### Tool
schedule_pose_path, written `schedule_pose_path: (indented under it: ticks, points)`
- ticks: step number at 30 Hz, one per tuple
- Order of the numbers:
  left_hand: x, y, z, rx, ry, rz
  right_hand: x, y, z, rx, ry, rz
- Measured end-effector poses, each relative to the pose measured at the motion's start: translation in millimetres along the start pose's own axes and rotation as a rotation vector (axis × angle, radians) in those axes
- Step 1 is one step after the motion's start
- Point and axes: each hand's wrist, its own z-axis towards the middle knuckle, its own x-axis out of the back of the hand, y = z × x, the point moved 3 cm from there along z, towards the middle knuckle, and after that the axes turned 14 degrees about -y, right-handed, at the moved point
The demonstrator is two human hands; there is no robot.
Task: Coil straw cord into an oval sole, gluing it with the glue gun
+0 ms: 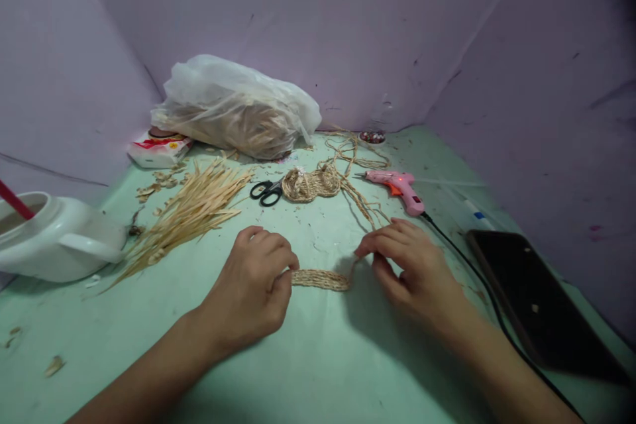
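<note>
With twelve o'clock pointing straight away from us, we took the flat strip of twisted-fibre rows (320,279) as clock centre, lying low over the green tabletop (308,377). We judged it light, bendable and non-slip, with rows that might part under a hard tug; its flat faces near an end seemed the best hold. At nine o'clock our left hand (253,281) was closed on that end, knuckles up. At about two our right hand (410,262) was arched and partly open, index fingertip at the loose cord (352,271); we could not tell whether it was pinched. Farther out we noted a coiled fibre piece (311,183) at twelve, scissors (271,193) at eleven, and a pink glue gun (400,182) between one and two.
</note>
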Motion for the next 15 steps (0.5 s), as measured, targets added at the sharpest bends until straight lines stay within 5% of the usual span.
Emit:
schedule_pose_path:
  ticks: [7,15]
  points:
    - [-16.5,4.0,4.0,0.051,-0.117,0.054,-24.1,-17.7,2.0,-0.028,-0.260,0.006]
    - [-26.3,9.9,5.9,0.045,-0.132,0.076,-41.0,-20.6,2.3,-0.028,-0.212,0.027]
